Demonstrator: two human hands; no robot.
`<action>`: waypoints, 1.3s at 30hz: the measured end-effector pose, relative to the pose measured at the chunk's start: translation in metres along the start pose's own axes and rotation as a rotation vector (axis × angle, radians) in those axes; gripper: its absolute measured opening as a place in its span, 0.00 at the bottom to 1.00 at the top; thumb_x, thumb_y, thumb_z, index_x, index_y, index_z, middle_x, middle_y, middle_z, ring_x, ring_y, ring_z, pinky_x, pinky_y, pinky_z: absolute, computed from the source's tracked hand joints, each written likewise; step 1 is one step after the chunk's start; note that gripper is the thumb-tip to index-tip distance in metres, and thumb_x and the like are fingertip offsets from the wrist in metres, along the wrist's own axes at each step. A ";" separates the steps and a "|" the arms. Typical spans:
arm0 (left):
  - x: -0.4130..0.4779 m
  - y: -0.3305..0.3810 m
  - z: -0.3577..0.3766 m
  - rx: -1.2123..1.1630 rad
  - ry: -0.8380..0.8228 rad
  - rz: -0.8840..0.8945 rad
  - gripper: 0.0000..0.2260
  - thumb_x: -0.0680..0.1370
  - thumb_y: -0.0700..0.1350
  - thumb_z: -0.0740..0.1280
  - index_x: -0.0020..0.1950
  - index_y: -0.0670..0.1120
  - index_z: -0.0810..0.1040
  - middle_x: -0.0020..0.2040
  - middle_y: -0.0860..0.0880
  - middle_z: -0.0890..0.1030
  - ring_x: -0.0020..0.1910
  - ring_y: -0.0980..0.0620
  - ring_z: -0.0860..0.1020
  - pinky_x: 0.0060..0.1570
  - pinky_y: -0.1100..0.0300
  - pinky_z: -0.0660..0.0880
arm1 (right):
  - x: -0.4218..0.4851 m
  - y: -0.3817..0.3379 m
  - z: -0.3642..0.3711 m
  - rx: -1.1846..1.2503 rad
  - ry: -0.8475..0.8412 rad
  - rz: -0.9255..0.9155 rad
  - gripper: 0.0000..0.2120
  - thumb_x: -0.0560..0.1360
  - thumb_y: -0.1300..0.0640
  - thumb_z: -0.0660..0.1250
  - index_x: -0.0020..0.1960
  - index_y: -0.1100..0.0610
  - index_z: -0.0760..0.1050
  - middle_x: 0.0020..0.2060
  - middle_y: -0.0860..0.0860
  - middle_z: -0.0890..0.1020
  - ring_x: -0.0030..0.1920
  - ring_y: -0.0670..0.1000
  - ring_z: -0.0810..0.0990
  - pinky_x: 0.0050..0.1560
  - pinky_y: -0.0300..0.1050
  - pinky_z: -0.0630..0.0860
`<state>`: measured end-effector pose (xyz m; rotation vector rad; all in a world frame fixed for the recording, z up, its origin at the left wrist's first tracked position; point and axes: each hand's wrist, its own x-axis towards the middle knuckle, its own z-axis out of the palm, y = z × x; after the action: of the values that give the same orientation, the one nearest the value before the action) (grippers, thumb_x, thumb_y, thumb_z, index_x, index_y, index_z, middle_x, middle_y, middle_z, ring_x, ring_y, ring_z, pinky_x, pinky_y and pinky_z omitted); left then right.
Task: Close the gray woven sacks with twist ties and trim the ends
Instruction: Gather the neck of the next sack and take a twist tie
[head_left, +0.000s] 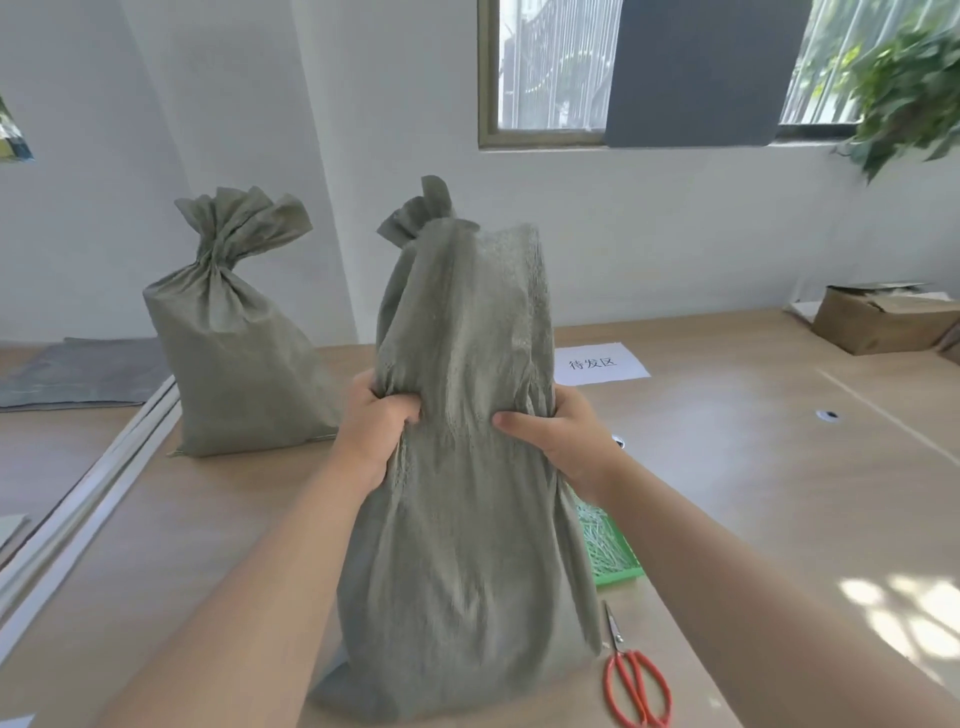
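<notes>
On a pale wooden table (727, 467) under the window, the left hand (371, 426) and right hand (558, 441) clutch the near sack (462, 493) mid-height. Above the grip its unbound neck flops and could slump open; scissors (631, 680) (red-handled) lie below-right, ties probably in the green tray (615, 566).

From my feed, the near sack (467, 467) hides most of the green tray (615, 561) at four o'clock; the scissors' (636, 680) handles run off the bottom edge.
</notes>
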<state>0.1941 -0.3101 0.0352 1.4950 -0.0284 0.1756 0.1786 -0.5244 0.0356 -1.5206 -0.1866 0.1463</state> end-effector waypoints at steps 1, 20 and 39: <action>-0.001 -0.003 0.004 -0.006 -0.027 -0.005 0.12 0.58 0.31 0.61 0.38 0.27 0.67 0.40 0.41 0.73 0.39 0.42 0.72 0.41 0.50 0.67 | -0.002 0.002 -0.001 -0.005 0.000 0.012 0.12 0.73 0.66 0.73 0.57 0.64 0.79 0.51 0.61 0.86 0.51 0.59 0.85 0.55 0.56 0.82; -0.015 -0.028 0.083 0.078 0.202 -0.097 0.11 0.83 0.40 0.62 0.50 0.53 0.82 0.42 0.57 0.87 0.47 0.56 0.85 0.51 0.53 0.80 | 0.022 0.024 -0.044 0.072 -0.233 -0.016 0.26 0.70 0.67 0.76 0.65 0.54 0.73 0.58 0.54 0.83 0.59 0.53 0.82 0.61 0.56 0.79; -0.015 -0.033 0.058 0.203 -0.287 -0.064 0.28 0.71 0.33 0.71 0.70 0.48 0.70 0.57 0.53 0.84 0.59 0.59 0.81 0.56 0.63 0.77 | 0.051 0.011 0.015 0.216 -0.013 -0.035 0.08 0.73 0.70 0.70 0.50 0.61 0.82 0.44 0.58 0.86 0.49 0.57 0.86 0.52 0.57 0.82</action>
<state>0.1893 -0.3714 0.0051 1.7115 -0.1980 -0.0917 0.2252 -0.4989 0.0272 -1.3011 -0.2012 0.1443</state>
